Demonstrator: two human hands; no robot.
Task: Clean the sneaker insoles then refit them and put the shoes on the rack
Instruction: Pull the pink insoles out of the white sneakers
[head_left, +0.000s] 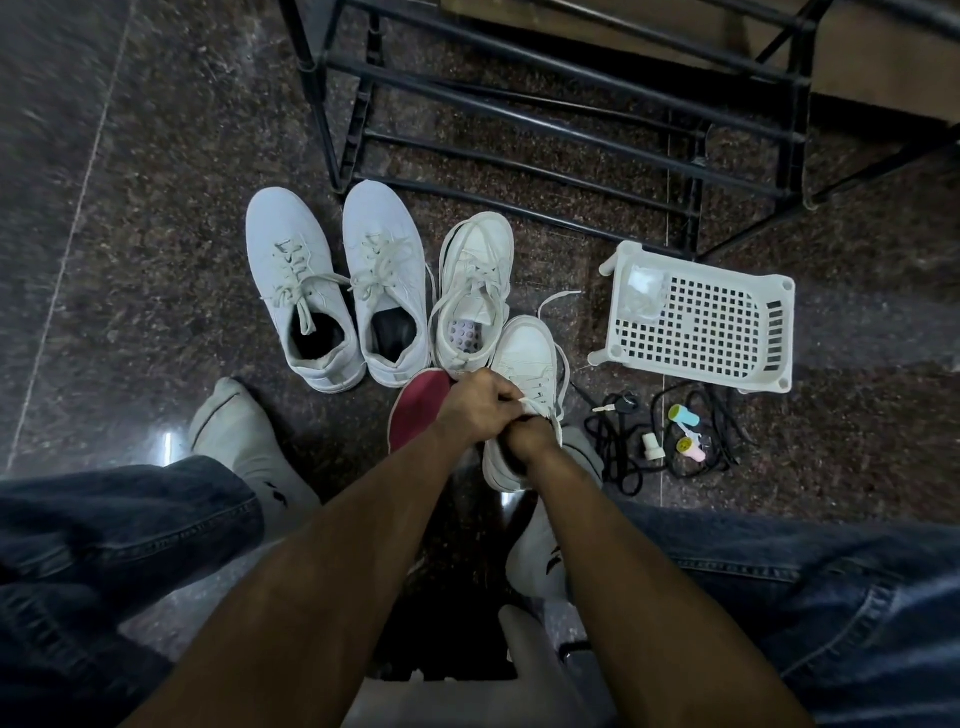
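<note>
Head view
Left hand (480, 402): my fingers are curled round the tongue and laces of the sneaker (524, 364) in front of me, pinching them at the collar.
Right hand (527, 439): it reaches into that sneaker's opening; the fingers are hidden inside, so I cannot tell whether they are closed or on what.
Sneaker: it stands on the floor (156, 234) between my socked feet, toe pointing away, its toe touching its mate (475, 291).
Mate: just beyond, laces loose, a dotted lining showing in its opening.
Insole (418, 408): red, lying on the floor just left of my left hand, partly under it.
Pair (332, 280): two more white sneakers side by side, left of the mate, dark inside.
Rack (545, 119): black bars, beyond the shoes.
Basket (701, 322): white, perforated, on the floor to the right.
Cords (649, 441): black tangle with small coloured pieces, near the basket.
</note>
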